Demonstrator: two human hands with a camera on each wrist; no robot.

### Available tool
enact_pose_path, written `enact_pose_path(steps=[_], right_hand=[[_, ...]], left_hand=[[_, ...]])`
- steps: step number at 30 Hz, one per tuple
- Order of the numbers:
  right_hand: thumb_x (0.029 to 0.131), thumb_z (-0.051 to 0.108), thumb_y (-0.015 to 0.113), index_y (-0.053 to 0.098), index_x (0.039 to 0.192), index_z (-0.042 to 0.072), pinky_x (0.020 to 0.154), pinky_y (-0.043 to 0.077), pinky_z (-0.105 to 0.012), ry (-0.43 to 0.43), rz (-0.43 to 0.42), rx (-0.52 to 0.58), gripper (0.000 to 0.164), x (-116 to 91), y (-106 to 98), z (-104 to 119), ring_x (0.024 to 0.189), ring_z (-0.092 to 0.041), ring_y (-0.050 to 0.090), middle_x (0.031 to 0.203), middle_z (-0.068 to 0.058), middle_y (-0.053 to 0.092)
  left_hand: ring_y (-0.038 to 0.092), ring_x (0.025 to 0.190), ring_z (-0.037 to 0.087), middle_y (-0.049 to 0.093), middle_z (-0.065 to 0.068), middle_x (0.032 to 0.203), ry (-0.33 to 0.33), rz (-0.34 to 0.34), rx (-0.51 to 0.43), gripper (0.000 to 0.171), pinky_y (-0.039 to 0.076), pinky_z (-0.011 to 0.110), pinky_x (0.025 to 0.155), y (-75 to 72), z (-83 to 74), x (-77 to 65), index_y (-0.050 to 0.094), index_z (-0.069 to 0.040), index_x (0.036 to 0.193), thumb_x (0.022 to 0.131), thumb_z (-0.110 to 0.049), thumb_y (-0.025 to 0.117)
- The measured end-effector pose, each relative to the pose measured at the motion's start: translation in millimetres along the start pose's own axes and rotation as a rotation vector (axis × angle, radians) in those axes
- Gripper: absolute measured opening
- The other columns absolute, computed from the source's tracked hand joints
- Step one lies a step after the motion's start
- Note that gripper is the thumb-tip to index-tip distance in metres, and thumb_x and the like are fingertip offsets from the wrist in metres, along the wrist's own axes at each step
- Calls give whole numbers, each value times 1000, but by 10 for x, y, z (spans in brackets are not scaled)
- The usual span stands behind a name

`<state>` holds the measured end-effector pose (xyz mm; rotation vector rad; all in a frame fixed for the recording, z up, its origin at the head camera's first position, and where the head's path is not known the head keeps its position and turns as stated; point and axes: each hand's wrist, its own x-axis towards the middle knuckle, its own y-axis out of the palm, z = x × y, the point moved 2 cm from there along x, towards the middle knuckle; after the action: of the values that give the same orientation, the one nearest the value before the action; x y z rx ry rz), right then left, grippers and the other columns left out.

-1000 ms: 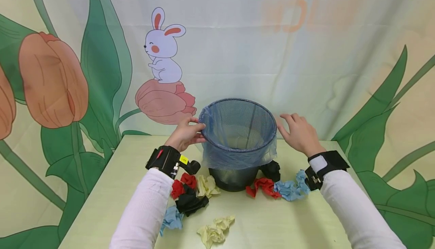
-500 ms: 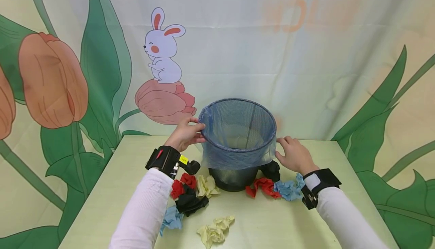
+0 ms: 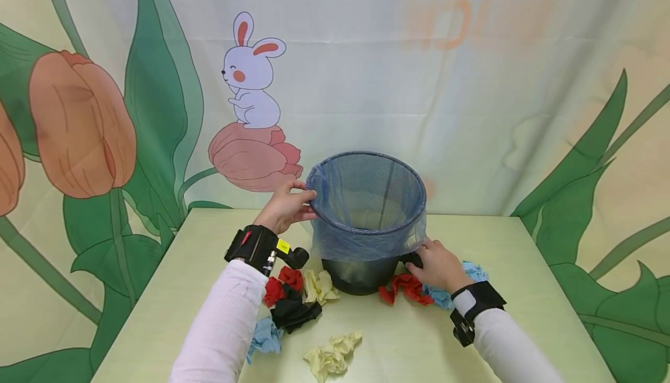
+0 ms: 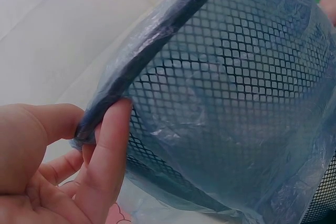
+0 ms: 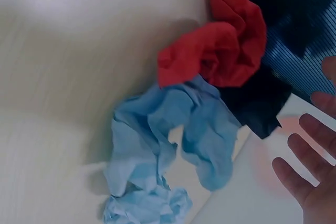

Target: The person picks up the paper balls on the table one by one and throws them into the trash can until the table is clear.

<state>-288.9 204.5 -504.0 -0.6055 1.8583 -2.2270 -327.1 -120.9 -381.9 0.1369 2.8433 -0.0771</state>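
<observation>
Tulips [image 3: 81, 124] and a white rabbit [image 3: 251, 86] are brightening the backdrop [image 3: 345, 52], and down on the pale table [image 3: 408, 348] the mesh bin [image 3: 361, 275] is standing upright, blue liner [image 3: 361, 246] draping over its rim. The left hand [image 3: 285, 206] is pinching that lined rim! The right hand [image 3: 439, 267] is reaching beside the bin, fingers loosely extended, near black crumpled paper [image 5: 257, 103]; whether they're touching, I can't tell. Red paper [image 3: 408, 290] is lying alongside.
</observation>
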Motion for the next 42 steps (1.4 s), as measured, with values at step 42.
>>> enact_pose_path(steps=[42], right_hand=[[72,37,71,64,100,15,59,49,-51,-54,15,-47,36,-332,782,451,98,-35,48,107,-13,54]], left_hand=[[54,65,16,42,10,96,-3,-2,-13,41,56,26,63,9,-8,-17,31,-8,127,93,-15,54]])
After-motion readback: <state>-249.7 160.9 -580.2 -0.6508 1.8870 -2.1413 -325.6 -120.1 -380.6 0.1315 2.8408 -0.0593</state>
